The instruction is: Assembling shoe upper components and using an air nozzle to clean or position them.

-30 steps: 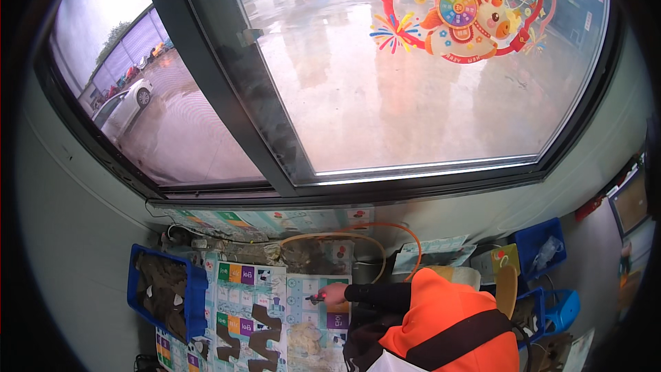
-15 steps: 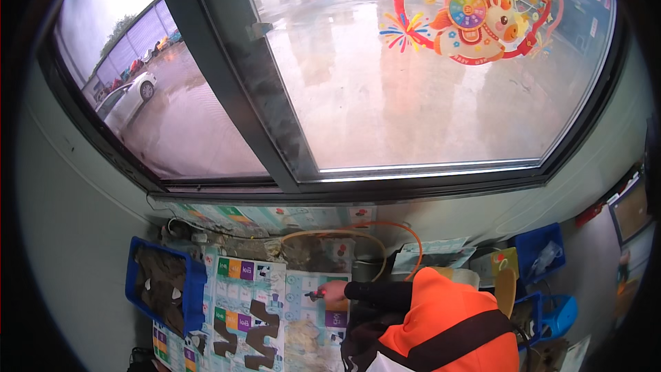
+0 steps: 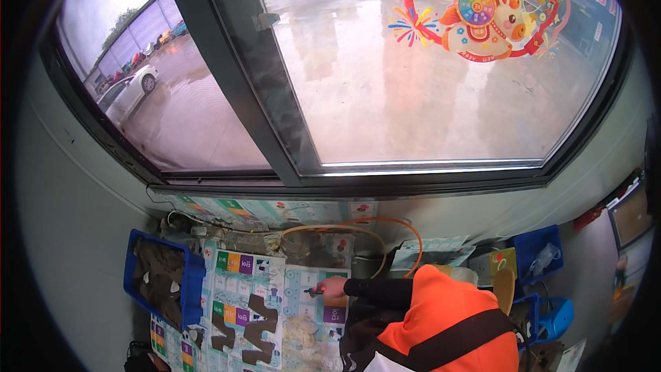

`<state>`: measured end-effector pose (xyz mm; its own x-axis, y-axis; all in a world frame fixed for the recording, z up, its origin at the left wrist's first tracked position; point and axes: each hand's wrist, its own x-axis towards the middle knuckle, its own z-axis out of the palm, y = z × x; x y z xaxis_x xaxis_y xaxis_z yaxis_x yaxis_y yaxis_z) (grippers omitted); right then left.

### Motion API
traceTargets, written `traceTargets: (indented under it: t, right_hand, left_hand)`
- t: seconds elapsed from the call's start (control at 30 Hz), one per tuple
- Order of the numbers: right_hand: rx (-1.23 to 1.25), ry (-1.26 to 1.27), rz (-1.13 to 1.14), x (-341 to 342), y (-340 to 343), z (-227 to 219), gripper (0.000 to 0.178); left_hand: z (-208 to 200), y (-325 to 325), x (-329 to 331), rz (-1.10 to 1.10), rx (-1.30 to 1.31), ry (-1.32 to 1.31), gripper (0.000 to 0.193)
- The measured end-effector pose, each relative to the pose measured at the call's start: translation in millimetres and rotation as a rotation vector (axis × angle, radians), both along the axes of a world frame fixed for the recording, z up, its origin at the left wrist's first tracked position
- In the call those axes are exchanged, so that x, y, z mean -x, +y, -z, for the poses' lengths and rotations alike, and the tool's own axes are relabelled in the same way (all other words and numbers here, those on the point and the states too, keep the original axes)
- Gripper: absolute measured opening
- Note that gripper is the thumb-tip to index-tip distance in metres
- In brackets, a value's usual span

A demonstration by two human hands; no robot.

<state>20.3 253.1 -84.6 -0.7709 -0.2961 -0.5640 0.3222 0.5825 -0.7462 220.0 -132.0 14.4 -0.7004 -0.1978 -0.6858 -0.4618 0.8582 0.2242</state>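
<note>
My right arm, in an orange garment with a black forearm sleeve, reaches left over a patterned paper sheet [image 3: 299,306]. Closed round a small red-and-dark hand tool [image 3: 315,292] is my right hand [image 3: 334,287]; the tool's exact kind is too small to tell. Left of that hand lie a zigzag brown piece [image 3: 260,334] and a smaller brown piece [image 3: 222,334], flat on the sheets. In the lower left corner a dark sleeve with a sliver of skin shows, seemingly my left hand [image 3: 161,362]; its fingers are hidden.
A blue crate [image 3: 129,262] full of brown pieces stands at left. Orange and tan hoses [image 3: 418,248] loop behind the work surface. More blue bins [image 3: 559,262] and a blue stool-like item [image 3: 556,318] are at right. A large window [image 3: 413,172] rises ahead.
The view has shifted slightly. At the lower left, more of the dark sleeve has come into sight. My right hand keeps the tool at nearly the same spot.
</note>
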Motion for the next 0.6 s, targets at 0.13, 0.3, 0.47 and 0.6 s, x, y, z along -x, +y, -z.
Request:
traceTargets:
  t: [0.13,0.3,0.47,0.6]
  right_hand:
    - [-0.023,0.085,-0.019,2.1,-5.2,38.5,0.037]
    - [0.055,0.284,0.06,-4.0,5.7,66.7,0.032]
    - [0.004,0.166,0.029,-5.7,1.7,16.8,0.04]
    - [0.006,0.173,0.036,-1.3,-4.7,13.9,0.038]
  left_hand:
    - [-19.4,17.5,2.2,-0.041,0.035,-0.036,0.06]
    - [-11.2,14.9,8.1,-0.02,-0.083,-0.002,0.051]
    - [-12.8,16.6,-7.7,-0.058,-0.05,0.211,0.041]
    - [-4.0,7.5,-16.1,-0.064,-0.081,0.283,0.043]
